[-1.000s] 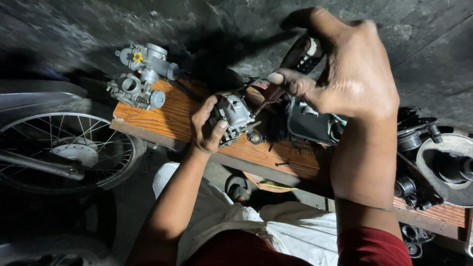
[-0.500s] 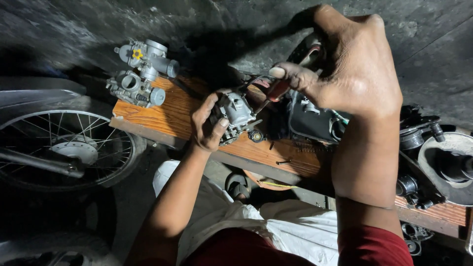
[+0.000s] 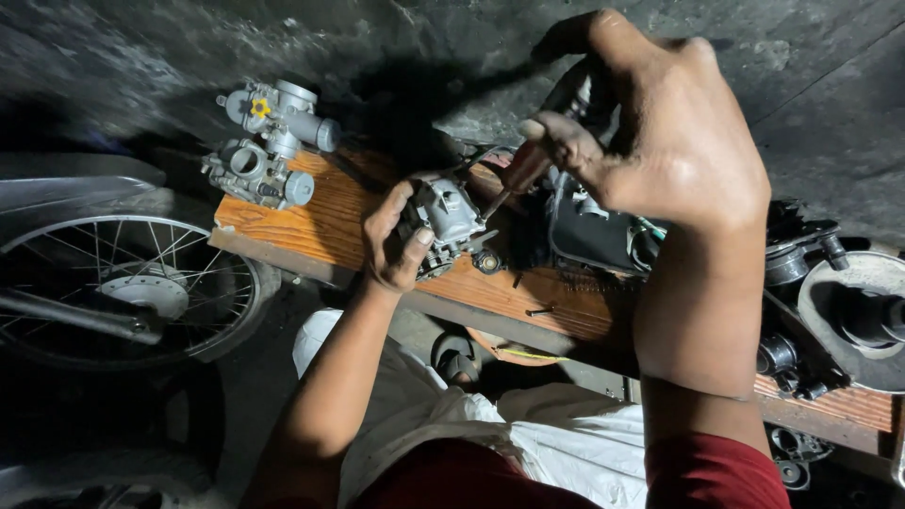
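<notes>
Head view: hands on carburetor [image 3: 443, 221] and screwdriver [image 3: 528, 168]

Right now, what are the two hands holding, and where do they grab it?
The left hand grips a small grey carburetor around its body. The right hand holds a screwdriver by its handle.

The right hand [image 3: 674, 141] now sits higher, toward twelve o'clock, and its screwdriver [image 3: 517, 174] (reddish handle) tilts steeper onto the carburetor [image 3: 448, 212].
</notes>
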